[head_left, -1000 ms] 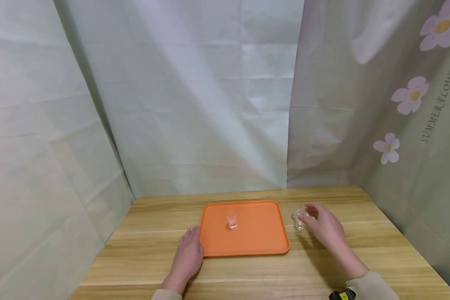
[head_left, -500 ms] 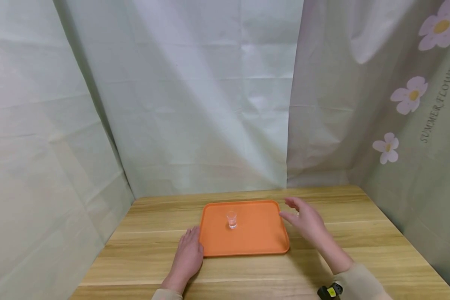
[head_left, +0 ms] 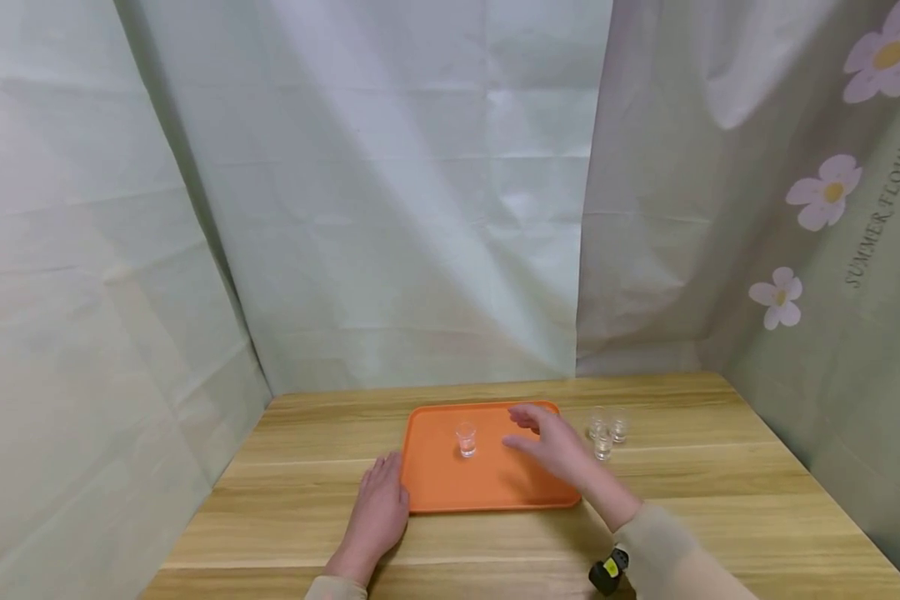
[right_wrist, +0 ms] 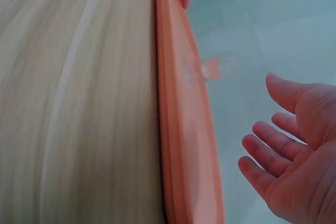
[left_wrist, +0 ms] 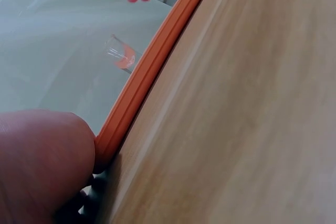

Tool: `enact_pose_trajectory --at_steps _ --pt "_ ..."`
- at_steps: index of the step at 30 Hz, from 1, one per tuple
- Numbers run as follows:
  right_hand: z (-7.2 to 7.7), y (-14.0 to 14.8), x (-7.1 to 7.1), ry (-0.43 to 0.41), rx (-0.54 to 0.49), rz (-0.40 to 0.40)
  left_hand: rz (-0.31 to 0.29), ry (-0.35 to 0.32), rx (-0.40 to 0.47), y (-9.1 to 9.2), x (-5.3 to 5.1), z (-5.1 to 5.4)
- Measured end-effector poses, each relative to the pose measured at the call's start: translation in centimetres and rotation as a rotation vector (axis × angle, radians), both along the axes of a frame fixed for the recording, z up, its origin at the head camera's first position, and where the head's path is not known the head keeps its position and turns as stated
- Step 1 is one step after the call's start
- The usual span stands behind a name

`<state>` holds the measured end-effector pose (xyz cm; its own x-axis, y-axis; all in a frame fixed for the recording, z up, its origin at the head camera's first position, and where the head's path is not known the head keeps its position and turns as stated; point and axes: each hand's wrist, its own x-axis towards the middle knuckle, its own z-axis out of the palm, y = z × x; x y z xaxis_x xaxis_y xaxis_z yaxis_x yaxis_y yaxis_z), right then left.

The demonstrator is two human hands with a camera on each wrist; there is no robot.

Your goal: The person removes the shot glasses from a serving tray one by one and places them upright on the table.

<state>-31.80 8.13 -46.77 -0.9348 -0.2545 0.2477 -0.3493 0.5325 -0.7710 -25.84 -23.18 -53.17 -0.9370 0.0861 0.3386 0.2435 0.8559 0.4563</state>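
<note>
An orange tray (head_left: 487, 492) lies on the wooden table, with one clear shot glass (head_left: 467, 440) upright on it, left of centre. My left hand (head_left: 376, 508) rests on the table with its side against the tray's left edge, fingers straight. Over the right part of the tray my right hand (head_left: 551, 442) hovers, thumb and fingers apart and nothing between them. In the right wrist view, the right hand (right_wrist: 294, 145) shows its spread fingers, apart from the glass (right_wrist: 218, 67). The left wrist view has the same glass (left_wrist: 121, 53) beyond the tray rim (left_wrist: 152, 61).
Several clear shot glasses (head_left: 603, 446) stand close together on the table, right of the tray. Pale cloth (head_left: 420, 208) hangs behind and at both sides of the table. A dark device (head_left: 609, 572) is strapped at the right wrist.
My right hand has moved left, from beside the glasses on the right to above the tray, leaving those glasses in view. The left hand and the glass on the tray stay put.
</note>
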Motion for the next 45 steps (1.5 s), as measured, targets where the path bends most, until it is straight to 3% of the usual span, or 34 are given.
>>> enact_pose_trajectory --at_steps 7,17,45 --pt "-0.9 -2.4 -1.1 -0.05 -0.012 0.088 -0.011 -0.026 0.012 -0.3 -0.2 0.2" --pt "-2.2 -4.7 -2.1 -0.085 -0.025 0.144 -0.023 -0.057 0.058 -0.4 -0.2 0.3" --pt "-3.1 -6.8 -2.7 -0.099 -0.062 0.114 -0.007 -0.058 0.029 -0.2 -0.2 0.4"
